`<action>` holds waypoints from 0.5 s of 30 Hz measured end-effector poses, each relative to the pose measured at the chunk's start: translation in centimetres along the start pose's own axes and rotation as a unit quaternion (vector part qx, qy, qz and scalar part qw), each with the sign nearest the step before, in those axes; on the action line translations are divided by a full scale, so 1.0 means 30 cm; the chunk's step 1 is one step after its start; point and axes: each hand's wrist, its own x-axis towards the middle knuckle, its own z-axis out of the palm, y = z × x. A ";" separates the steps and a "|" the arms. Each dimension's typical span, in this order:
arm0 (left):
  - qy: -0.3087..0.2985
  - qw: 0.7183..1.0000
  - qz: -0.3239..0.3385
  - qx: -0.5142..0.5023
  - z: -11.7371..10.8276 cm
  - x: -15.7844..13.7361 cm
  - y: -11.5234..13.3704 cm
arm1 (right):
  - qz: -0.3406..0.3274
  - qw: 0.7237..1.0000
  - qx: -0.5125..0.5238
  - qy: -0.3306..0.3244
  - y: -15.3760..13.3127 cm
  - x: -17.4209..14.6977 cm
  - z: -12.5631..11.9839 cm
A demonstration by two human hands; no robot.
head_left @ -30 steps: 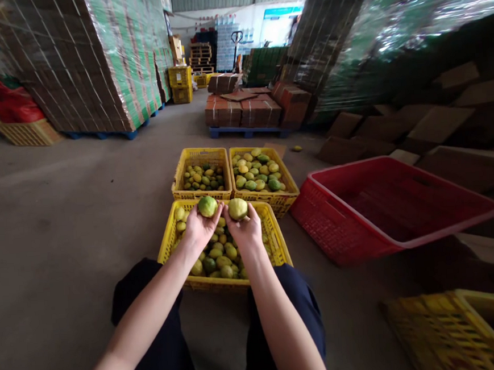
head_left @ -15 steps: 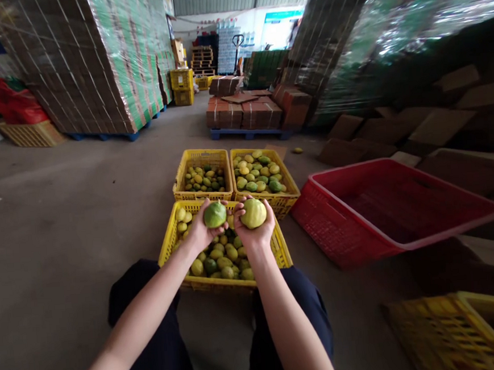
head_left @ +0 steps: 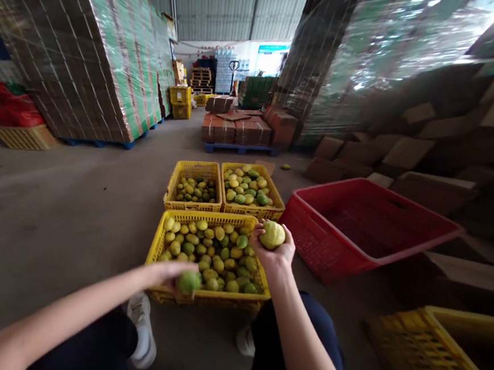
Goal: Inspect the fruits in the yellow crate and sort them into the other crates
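Note:
My left hand (head_left: 175, 275), blurred by motion, is closed around a green lemon (head_left: 189, 282) over the near left edge of the large yellow crate (head_left: 198, 213). Many yellow-green lemons (head_left: 219, 265) lie in that crate. To the right, my right hand (head_left: 277, 252) is palm up with its fingers curled round a large pale yellow-green lemon (head_left: 272, 235), above the crate's right edge. Behind stand two smaller yellow crates, the left crate (head_left: 172, 182) and the right crate (head_left: 277, 197), both with lemons in them.
On the right a red crate (head_left: 320, 247) stands beside the yellow ones. Another yellow crate (head_left: 417, 337) is at the lower right. Flattened cartons (head_left: 407, 152) lie behind the red crate. Wrapped pallet stacks (head_left: 92, 66) and a blue pallet (head_left: 239, 148) stand farther back.
My left hand has moved left and toward me with the green lemon, away from my right hand. The right hand still holds its lemon, now farther right. The camera view has shifted.

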 end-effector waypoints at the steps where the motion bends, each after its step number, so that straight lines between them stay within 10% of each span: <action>1: 0.031 0.999 -0.026 0.020 0.000 0.040 0.103 | 0.000 1.000 -0.014 -0.004 -0.009 -0.005 -0.007; 5: 0.131 0.984 0.029 0.117 -0.015 0.104 0.367 | 0.006 0.998 -0.067 -0.002 -0.033 -0.027 -0.036; 9: 0.068 0.943 -0.042 0.324 -0.035 0.037 0.255 | 0.026 0.988 -0.136 0.066 -0.013 -0.053 -0.097; 11: 0.006 0.858 -0.157 0.489 -0.029 -0.006 0.141 | 0.048 0.972 -0.215 0.082 0.020 -0.061 -0.167; 15: -0.224 0.581 -0.199 0.757 0.014 -0.079 0.010 | 0.169 0.905 -0.364 0.139 0.124 -0.082 -0.400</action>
